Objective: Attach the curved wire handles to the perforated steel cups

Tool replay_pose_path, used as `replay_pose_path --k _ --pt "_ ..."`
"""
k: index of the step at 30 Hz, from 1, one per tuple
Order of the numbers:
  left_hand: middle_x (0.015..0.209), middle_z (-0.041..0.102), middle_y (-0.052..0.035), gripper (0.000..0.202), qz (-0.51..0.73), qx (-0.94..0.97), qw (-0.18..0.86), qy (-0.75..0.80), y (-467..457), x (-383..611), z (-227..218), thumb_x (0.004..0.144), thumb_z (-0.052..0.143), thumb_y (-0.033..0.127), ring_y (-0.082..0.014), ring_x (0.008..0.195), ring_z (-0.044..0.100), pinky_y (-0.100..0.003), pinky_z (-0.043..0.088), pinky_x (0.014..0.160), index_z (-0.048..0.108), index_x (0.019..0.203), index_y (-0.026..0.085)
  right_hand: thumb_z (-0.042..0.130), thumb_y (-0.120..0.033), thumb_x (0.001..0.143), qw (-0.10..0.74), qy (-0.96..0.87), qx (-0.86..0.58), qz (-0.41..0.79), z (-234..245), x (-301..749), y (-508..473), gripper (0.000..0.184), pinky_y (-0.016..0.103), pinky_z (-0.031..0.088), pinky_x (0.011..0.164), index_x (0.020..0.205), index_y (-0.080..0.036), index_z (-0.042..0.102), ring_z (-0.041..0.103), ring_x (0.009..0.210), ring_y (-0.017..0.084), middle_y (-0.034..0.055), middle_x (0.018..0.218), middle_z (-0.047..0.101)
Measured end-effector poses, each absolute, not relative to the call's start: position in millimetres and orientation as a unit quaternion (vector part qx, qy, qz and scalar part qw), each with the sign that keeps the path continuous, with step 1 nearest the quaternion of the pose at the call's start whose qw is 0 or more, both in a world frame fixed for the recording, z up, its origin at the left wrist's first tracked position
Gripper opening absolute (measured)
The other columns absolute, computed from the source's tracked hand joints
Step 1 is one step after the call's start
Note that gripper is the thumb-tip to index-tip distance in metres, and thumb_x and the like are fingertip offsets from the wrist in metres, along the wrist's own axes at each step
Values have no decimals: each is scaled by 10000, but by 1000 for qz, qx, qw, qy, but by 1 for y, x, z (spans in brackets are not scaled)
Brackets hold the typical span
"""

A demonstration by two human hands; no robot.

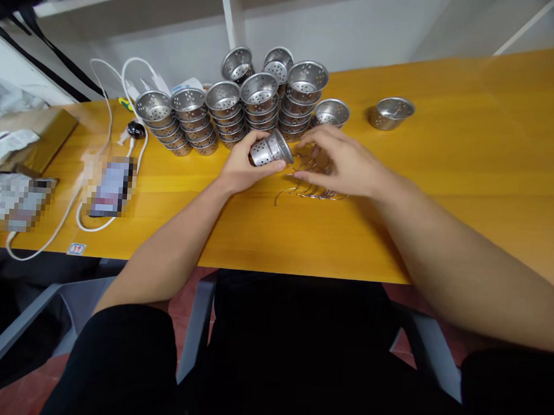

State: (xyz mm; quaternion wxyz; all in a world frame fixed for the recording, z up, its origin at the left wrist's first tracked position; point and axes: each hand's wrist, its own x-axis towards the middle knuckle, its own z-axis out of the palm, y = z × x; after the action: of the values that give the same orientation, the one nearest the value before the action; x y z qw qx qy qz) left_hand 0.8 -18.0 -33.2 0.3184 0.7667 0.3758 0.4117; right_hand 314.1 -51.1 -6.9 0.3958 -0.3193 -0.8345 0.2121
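My left hand [245, 167] is closed around a perforated metal strainer cup [265, 151], tilted on its side with its wide rim facing right. A second ridge shows round its body; whether it is two nested cups I cannot tell. My right hand [340, 161] hovers just right of that rim, thumb and fingers apart, with nothing visible between them. Under and beside it lie several thin curved metal wires [313, 190], partly covered by the hand. Behind both hands stand several stacks of similar strainer cups [260, 97]. One short stack [331, 114] is partly hidden by my right hand.
A separate strainer cup [391, 114] sits at the right on the wooden table [487, 139]. Leftward lie a phone [112, 186], white cables [111, 122], a cardboard box [51, 137] and plastic bags. A shelf wall [335, 29] borders the back; part of another person shows at far left.
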Motion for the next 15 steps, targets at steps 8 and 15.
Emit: replay_pose_path --k 8,15 --pt "1552 803 -125 1093 387 790 344 327 -26 6 -34 856 986 1048 -366 1392 835 -525 720 1201 658 1601 320 823 -583 1097 400 -841 -335 147 17 300 -76 361 534 631 802 977 -315 613 662 805 308 72 928 731" --pt "1651 735 -168 1154 388 780 343 352 -15 3 -45 892 1082 867 -358 1395 826 -554 727 1215 523 1757 346 778 -405 1076 424 -699 -575 49 37 349 -49 149 668 538 1277 1136 -323 668 738 1377 464 198 1411 815"
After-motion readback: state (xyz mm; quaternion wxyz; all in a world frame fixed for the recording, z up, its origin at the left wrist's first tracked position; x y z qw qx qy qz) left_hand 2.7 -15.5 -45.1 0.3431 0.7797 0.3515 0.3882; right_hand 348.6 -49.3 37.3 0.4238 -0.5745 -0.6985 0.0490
